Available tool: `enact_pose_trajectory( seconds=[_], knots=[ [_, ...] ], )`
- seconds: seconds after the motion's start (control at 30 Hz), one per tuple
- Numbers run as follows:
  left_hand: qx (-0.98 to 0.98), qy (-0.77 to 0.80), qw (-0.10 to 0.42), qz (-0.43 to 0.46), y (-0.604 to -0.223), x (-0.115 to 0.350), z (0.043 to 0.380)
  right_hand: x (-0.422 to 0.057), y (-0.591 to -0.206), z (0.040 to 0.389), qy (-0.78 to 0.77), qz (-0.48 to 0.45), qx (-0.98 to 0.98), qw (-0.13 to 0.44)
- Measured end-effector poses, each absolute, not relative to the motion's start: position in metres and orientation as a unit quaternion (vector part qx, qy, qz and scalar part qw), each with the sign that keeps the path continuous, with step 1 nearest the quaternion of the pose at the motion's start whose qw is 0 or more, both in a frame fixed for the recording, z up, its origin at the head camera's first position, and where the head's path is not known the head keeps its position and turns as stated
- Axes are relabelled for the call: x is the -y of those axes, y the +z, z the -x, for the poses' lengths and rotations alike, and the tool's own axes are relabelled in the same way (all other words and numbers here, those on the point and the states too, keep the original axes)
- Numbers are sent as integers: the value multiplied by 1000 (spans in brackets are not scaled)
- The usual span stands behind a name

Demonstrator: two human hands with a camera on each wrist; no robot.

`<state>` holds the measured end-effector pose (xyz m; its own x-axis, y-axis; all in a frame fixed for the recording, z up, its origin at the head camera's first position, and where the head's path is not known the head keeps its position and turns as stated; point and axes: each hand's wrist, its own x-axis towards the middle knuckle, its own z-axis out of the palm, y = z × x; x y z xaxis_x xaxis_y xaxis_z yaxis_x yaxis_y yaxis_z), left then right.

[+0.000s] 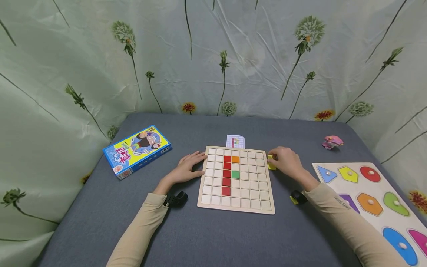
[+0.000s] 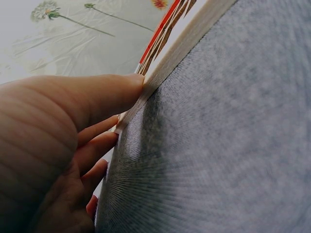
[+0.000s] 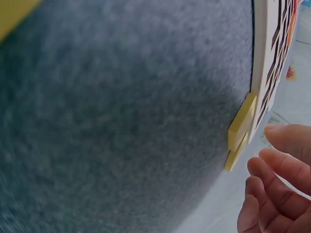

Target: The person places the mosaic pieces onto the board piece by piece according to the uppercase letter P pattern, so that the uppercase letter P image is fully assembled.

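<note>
A wooden grid board (image 1: 237, 210) lies flat on the table, its squares pale except for a column of red tiles (image 1: 226, 173), an orange tile (image 1: 235, 159) and a green tile (image 1: 235, 174). My left hand (image 1: 186, 168) rests at the board's left edge, thumb and fingertips touching it, fingers fairly straight. Beside the right edge, my right hand (image 1: 286, 161) hovers by two yellow tiles (image 1: 271, 165). In the right wrist view, these yellow tiles (image 3: 241, 124) lie against the board, apart from loosely bent fingers (image 3: 277, 187) with nothing visible between them.
Behind the board lies a small pattern card (image 1: 235, 141). A blue-and-yellow box (image 1: 137, 151) is at the left. To the right are a pink toy (image 1: 332, 142) and a shape puzzle board (image 1: 347, 185). Another yellow piece (image 1: 294, 200) shows under the right wrist.
</note>
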<state>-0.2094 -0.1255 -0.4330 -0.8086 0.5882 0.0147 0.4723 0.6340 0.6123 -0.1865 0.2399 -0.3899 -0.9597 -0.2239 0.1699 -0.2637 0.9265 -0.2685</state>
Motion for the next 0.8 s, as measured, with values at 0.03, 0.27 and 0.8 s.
enact_pose_trajectory(
  seconds=[0.03, 0.27, 0.8],
  knots=[
    [-899, 312, 95, -294, -433, 126, 210, -241, -390, 187, 145, -116, 980, 64],
    [-899, 312, 87, -296, -433, 126, 209, -244, -387, 190, 151, -107, 981, 56],
    [-900, 307, 88, -297, -433, 125, 209, -245, -391, 202, 133, -97, 986, 10]
  ],
)
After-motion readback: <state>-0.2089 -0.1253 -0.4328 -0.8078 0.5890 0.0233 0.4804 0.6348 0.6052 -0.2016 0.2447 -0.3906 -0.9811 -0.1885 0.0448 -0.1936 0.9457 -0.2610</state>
